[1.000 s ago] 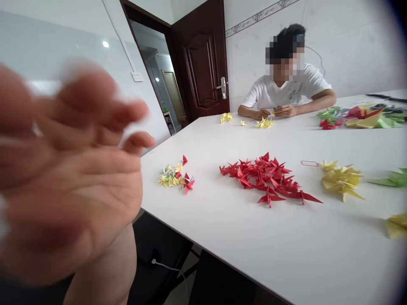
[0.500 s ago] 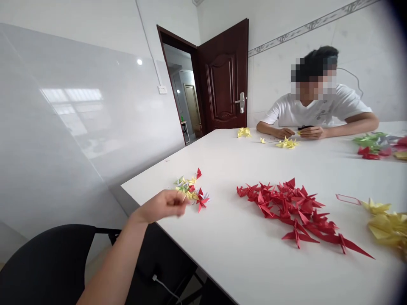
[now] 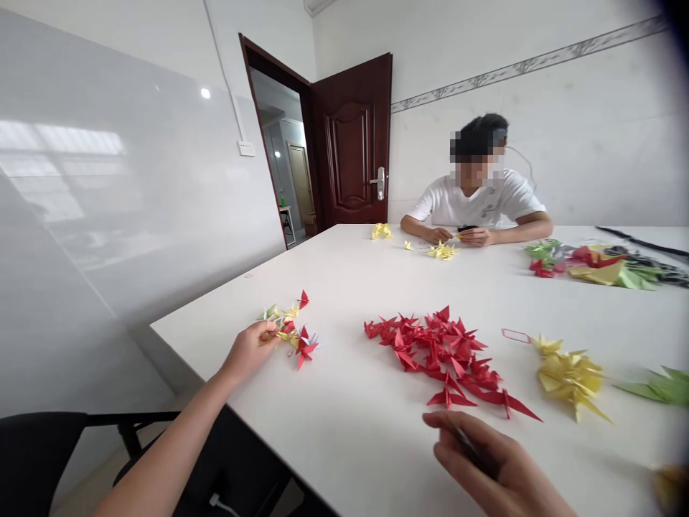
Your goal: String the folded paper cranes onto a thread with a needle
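My left hand [image 3: 252, 350] is at the near-left edge of a small mixed pile of folded paper cranes [image 3: 291, 313] in yellow, green, white and red. Its fingertips are pinched together on a paper crane in that pile, which they mostly hide. My right hand [image 3: 481, 456] is low in the view, just in front of a large heap of red paper cranes [image 3: 430, 341]. Its thumb and forefinger are apart, without touching the heap. A dark patch shows between them, and I cannot tell whether it is a thing or shadow.
Right of the red heap lie yellow paper cranes [image 3: 570, 377] and a green one [image 3: 664, 388]. Across the white table [image 3: 344, 266] a person [image 3: 479, 197] works near more yellow cranes [image 3: 442, 250]. A colourful pile [image 3: 597, 264] lies at the far right. A black chair [image 3: 43, 452] stands left.
My left hand has come to the edge of the mixed pile and pinches there. My right hand has entered from below. The view has swung right, showing more of the table.
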Demonstrator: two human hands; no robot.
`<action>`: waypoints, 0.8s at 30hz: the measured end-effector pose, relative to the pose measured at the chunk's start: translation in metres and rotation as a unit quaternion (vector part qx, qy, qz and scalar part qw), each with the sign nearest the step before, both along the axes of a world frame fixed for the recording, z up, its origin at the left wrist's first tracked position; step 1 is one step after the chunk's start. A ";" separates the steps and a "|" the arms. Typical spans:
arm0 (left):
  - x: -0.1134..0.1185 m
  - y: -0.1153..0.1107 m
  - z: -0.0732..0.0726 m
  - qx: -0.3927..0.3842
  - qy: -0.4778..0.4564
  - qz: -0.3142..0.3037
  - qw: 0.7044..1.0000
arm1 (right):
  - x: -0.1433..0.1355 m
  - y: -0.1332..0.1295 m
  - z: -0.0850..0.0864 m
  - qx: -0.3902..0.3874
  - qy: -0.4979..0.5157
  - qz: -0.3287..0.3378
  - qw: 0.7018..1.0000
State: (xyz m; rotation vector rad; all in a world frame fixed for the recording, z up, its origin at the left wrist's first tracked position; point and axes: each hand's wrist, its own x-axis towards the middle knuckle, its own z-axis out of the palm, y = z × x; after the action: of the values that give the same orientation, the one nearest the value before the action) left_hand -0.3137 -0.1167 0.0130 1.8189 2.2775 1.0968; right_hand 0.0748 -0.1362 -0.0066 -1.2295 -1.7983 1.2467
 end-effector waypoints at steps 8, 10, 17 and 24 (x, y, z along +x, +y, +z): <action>0.098 0.011 0.028 0.165 -0.097 -0.134 0.972 | 0.001 -0.001 0.010 0.012 0.077 -0.055 0.995; 0.153 0.022 0.030 0.160 -0.105 -0.282 0.940 | 0.008 0.006 0.014 0.019 0.114 -0.104 0.988; 0.265 0.063 0.008 0.236 -0.032 -0.494 0.836 | 0.041 0.031 0.022 0.033 0.190 -0.244 0.950; 0.263 0.051 -0.006 0.252 -0.008 -0.557 0.791 | 0.040 0.034 0.011 0.082 0.119 -0.161 0.976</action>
State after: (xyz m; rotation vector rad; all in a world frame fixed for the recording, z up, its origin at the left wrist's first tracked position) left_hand -0.0502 -0.0655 0.0072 2.6248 0.4961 1.3885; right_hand 0.1147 -0.1018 0.0040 -1.1672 -1.4331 0.9930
